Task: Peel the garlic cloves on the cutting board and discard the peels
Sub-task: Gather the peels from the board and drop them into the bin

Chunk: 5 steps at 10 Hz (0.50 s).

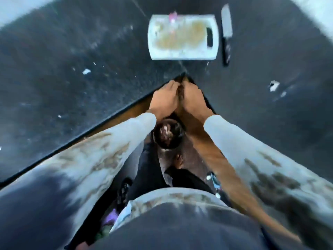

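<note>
1. Both hands, left hand (pixel 164 98) and right hand (pixel 191 98), meet at the counter (pixel 72 60) corner above a dark bin (pixel 168 134); fingers are curled together, but blur hides what they pinch, so I cannot tell.
2. The cutting board (pixel 182 55) lies well apart, a knife (pixel 226 33) just beside it; any cloves on it are too smeared to pick out.
3. Garlic skin is likely papery and clingy (it sticks to fingers); cloves firm, slick. I'd pinch peel at the tip.
</note>
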Available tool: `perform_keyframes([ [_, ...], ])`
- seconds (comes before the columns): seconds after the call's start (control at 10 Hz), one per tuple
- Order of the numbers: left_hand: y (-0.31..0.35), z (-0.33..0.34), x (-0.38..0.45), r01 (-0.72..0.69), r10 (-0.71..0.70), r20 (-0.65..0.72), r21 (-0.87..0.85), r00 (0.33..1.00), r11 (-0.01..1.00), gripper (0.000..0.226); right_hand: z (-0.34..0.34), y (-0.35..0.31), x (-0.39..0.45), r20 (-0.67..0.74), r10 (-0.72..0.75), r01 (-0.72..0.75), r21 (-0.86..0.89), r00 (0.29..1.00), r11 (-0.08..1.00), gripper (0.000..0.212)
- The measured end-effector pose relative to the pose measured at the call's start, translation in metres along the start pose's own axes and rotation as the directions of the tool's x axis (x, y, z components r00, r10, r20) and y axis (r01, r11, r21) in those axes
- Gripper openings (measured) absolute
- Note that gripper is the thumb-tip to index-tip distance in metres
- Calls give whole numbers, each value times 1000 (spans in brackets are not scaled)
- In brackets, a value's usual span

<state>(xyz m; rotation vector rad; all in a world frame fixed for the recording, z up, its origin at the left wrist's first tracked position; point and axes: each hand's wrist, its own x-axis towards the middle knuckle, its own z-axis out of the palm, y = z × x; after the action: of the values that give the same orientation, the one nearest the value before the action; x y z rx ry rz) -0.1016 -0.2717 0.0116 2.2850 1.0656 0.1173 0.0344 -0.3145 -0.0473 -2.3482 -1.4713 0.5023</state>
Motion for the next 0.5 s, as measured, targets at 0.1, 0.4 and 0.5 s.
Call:
perform_keyframes([
  [0.1, 20, -50, 27, -53, 65, -158, 77, 985, 996, 34, -55, -25, 24, -96, -46, 53, 64, 994, 997, 23],
  [0.4, -5, -58, 121, 8, 10, -206, 83, 978, 996, 42, -108, -21, 88, -200, -12, 46, 164, 980, 985, 30],
  [0.5, -14, -59, 142, 27, -12, -182, 84, 983, 996, 44, -101, -11, 107, -191, 27, 8, 179, 981, 984, 36],
])
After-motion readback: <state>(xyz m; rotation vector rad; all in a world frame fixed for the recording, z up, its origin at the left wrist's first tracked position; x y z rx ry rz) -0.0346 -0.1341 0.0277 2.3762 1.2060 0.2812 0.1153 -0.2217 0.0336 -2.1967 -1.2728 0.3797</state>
